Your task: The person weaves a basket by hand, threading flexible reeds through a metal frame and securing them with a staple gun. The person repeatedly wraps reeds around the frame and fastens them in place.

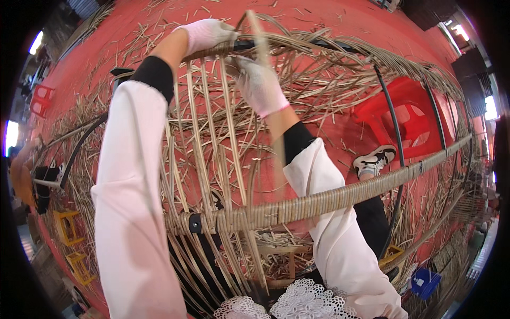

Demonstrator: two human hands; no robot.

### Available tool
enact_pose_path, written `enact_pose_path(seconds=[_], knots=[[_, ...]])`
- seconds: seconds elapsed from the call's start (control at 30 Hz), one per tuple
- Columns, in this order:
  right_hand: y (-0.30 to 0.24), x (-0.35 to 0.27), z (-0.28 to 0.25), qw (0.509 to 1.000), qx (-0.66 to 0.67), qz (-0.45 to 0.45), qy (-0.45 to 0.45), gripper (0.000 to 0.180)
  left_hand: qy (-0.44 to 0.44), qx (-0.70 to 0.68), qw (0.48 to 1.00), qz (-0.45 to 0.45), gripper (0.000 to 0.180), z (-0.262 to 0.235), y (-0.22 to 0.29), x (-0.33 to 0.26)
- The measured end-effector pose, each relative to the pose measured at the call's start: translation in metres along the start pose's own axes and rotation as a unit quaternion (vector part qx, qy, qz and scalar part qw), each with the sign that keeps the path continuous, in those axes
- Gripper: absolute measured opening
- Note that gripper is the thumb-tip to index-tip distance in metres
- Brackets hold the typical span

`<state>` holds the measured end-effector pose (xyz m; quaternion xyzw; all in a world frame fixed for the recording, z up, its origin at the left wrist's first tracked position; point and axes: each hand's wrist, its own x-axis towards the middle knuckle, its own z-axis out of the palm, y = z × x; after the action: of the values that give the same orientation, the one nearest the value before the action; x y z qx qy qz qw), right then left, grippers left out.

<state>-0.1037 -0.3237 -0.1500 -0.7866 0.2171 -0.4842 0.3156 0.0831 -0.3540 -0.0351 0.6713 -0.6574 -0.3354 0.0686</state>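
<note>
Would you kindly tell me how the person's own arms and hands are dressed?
The left hand and right hand wear whitish gloves, pinkish towards the wrist, with a pink edge on the right one. The long, pale pinkish-white sleeves are plain, ending in broad black cuffs. The gloves stop short of the cuffs.

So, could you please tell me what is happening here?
A gloved person is working on a black frame. The left hand is on its top bar; the right hand is just below, its grip unclear. Pale strips run down to the wrapped lower bar, and loose strips litter the red floor.
</note>
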Motion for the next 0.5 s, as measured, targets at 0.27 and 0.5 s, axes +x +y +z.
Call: enact_pose_path(seconds=[0.27,0.5], knots=[[0.037,0.009,0.020,0.968,-0.247,0.027,-0.039,0.023,0.070,0.092,0.983,0.139,0.041,0.015,-0.018,0.028],[-0.080,-0.145,-0.036,0.961,-0.179,0.154,-0.145,0.012,0.341,0.167,0.916,0.126,0.033,0.027,0.028,-0.078]])
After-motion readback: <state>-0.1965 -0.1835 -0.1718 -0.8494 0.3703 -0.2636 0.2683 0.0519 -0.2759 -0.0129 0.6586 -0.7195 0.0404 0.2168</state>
